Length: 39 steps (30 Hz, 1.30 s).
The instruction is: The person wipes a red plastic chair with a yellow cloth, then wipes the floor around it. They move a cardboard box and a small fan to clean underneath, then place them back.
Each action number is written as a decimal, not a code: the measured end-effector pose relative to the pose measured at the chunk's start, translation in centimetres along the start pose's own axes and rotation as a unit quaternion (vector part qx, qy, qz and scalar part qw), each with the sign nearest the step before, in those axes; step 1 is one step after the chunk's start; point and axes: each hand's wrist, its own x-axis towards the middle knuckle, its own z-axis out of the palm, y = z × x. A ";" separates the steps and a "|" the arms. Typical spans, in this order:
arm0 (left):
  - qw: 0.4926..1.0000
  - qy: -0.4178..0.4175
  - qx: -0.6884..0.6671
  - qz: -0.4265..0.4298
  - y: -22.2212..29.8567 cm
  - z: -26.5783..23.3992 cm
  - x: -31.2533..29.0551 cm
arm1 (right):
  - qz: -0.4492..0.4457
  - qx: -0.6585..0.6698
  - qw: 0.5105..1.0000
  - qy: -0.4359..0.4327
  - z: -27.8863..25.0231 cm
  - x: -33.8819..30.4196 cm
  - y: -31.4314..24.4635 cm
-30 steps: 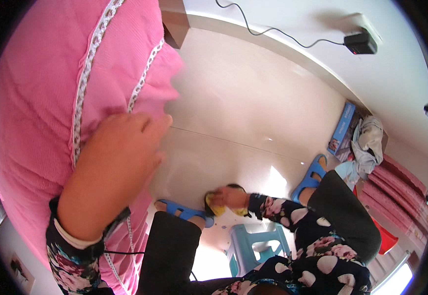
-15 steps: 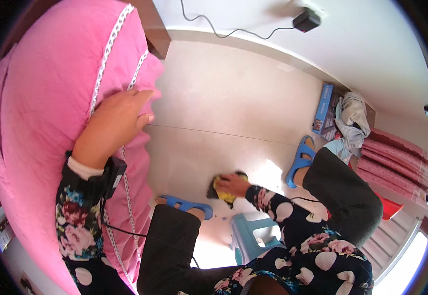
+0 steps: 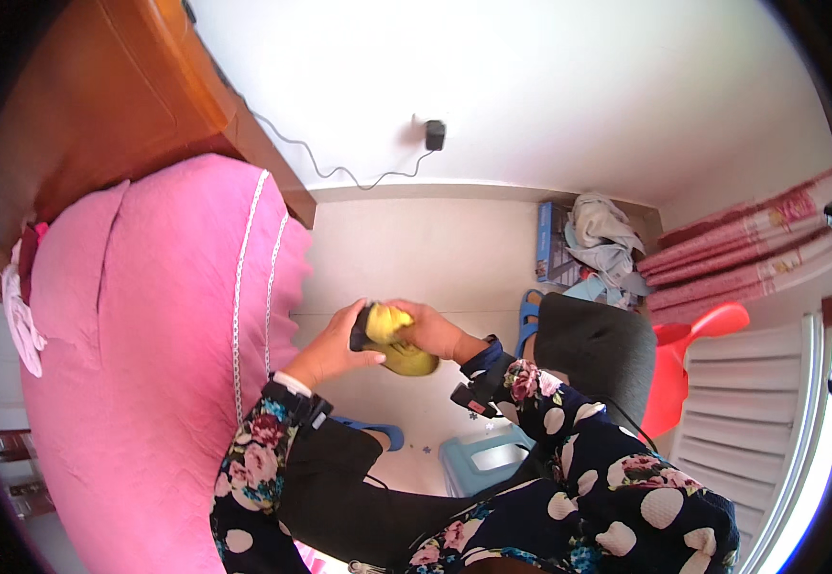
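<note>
A yellow, olive and black bundle, which looks like a crumpled cloth (image 3: 409, 361), is held up above the floor between my two hands. My left hand (image 3: 333, 346) grips its dark left end, with the thumb along the lower side. On the other side, my right hand (image 3: 434, 333) closes round the bright yellow part. An olive fold hangs below the fingers. Just left of my left hand is the bed with a pink cover (image 3: 163, 316), edged with white trim.
A blue-grey plastic stool (image 3: 459, 469) stands low in the middle. Blue sandals (image 3: 529, 320) are on my feet. At right are a blue box (image 3: 552, 244), piled cloths (image 3: 602, 230), a red plastic thing (image 3: 665, 383) and a pink curtain (image 3: 722, 253). A cord runs to a black plug (image 3: 435, 135).
My right hand has lifted the cloth off the floor. My left hand has left the pink cover and now grips the cloth too. The view has tilted up, showing more wall and the wooden headboard.
</note>
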 end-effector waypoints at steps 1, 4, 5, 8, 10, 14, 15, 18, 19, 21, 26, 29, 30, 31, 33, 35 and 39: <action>0.997 0.056 -0.040 0.025 1.9 0.7 -0.7 | -0.051 0.083 0.995 0.009 0.4 -0.9 -2.4; 0.937 0.119 -0.325 0.049 7.4 2.1 -2.8 | -0.055 0.260 0.964 0.019 2.5 -5.2 -7.3; 0.925 0.110 -0.364 0.010 8.2 2.2 -3.2 | -0.044 0.316 0.946 0.049 3.7 -6.0 -8.1; 0.877 0.105 -0.467 -0.045 11.1 4.5 -4.2 | -0.111 0.338 0.934 -0.029 4.4 -11.7 -9.9; 0.856 0.118 -0.501 -0.045 12.1 6.0 -4.7 | -0.140 0.200 0.970 -0.019 3.0 -15.1 -11.0; 0.829 0.161 -0.532 -0.055 12.6 8.4 -5.9 | -0.212 -0.162 0.943 0.196 -2.2 -24.1 -10.6; 0.815 0.174 -0.547 -0.086 12.4 8.5 -6.2 | -0.268 -0.194 0.906 0.263 -4.3 -26.3 -9.8; 0.809 0.196 -0.553 -0.028 11.5 7.7 -7.7 | -0.205 -0.028 0.881 0.426 -11.3 -34.0 -5.6; 0.793 0.226 -0.562 -0.056 11.1 7.3 -8.3 | -0.209 0.003 0.838 0.504 -14.0 -36.1 -3.5; 0.812 0.252 -0.525 -0.028 10.1 6.0 -9.6 | -0.125 0.045 0.762 0.634 -18.8 -40.7 2.0; 0.800 0.292 -0.518 -0.082 7.3 3.8 -11.5 | 0.158 -0.174 0.581 0.779 -24.9 -50.5 17.3; 0.798 0.261 -0.537 -0.086 6.7 3.7 -11.9 | 0.253 -0.329 0.469 0.780 -24.4 -53.1 21.0; 0.781 0.284 -0.543 -0.120 6.9 3.9 -11.9 | 0.244 -0.343 0.465 0.779 -24.4 -53.6 21.1; 0.795 0.271 -0.531 -0.111 7.2 3.9 -11.8 | 0.256 -0.349 0.467 0.771 -24.6 -53.8 20.7; 0.826 0.236 -0.508 -0.062 8.3 4.4 -11.8 | 0.217 -0.367 0.519 0.741 -26.4 -53.5 19.4; 0.808 0.252 -0.519 -0.119 9.6 4.8 -11.4 | 0.164 -0.360 0.573 0.718 -29.9 -53.0 18.5; 0.799 0.269 -0.518 -0.144 11.7 5.5 -10.6 | 0.110 -0.249 0.720 0.638 -37.9 -50.1 19.3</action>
